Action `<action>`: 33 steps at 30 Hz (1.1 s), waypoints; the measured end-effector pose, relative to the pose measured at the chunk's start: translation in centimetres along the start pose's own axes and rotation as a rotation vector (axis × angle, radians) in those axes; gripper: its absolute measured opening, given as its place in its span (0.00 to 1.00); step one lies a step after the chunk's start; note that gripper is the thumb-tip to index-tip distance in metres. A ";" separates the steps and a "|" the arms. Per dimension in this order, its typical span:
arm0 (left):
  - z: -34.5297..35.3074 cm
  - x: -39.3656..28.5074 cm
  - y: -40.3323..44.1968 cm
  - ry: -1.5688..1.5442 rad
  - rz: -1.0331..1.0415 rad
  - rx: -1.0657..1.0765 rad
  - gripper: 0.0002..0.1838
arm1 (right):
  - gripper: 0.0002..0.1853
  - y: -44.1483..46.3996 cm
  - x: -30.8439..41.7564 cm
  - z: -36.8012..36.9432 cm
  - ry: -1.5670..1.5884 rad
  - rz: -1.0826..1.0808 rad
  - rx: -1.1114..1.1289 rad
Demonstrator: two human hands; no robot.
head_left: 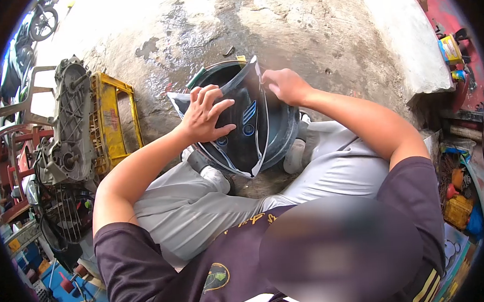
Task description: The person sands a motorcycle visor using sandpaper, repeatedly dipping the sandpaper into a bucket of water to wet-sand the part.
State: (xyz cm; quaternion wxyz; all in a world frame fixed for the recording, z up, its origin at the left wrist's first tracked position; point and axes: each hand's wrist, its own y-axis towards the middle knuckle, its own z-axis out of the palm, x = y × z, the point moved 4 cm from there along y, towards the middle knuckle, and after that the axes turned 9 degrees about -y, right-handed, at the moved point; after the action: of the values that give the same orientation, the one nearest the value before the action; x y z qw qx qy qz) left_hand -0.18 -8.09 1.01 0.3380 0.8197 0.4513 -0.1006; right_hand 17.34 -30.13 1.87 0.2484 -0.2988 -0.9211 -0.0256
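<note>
A black motorcycle body panel [244, 132] with white edges and blue-white graphics lies across a round black tub [285, 128] between the person's legs. My left hand [207, 112] is spread over the left part of the panel, fingers apart, with nothing gripped. At the panel's upper right edge, near its pointed tip, my right hand [283, 85] has its fingers pinched together; what they hold, if anything, is too small to tell. Green and yellow items show at the tub's far rim.
Left stand a yellow crate [116, 118], a grey metal engine casing [72, 120] and metal frames. A pale concrete block [410, 41] is at the right, with cans and assorted parts beyond it. Wet concrete floor [323, 34] lies ahead.
</note>
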 end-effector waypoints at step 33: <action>0.1 0.5 -0.1 -0.042 -0.017 -0.017 0.42 | 0.07 -0.9 3.3 1.7 -0.064 -0.314 0.357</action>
State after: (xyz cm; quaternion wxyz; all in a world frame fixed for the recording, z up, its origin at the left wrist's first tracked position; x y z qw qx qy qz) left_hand 0.03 -7.82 0.67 0.3536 0.8105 0.4520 -0.1169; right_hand 13.74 -28.74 2.03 0.2608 -0.1037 -0.9536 0.1090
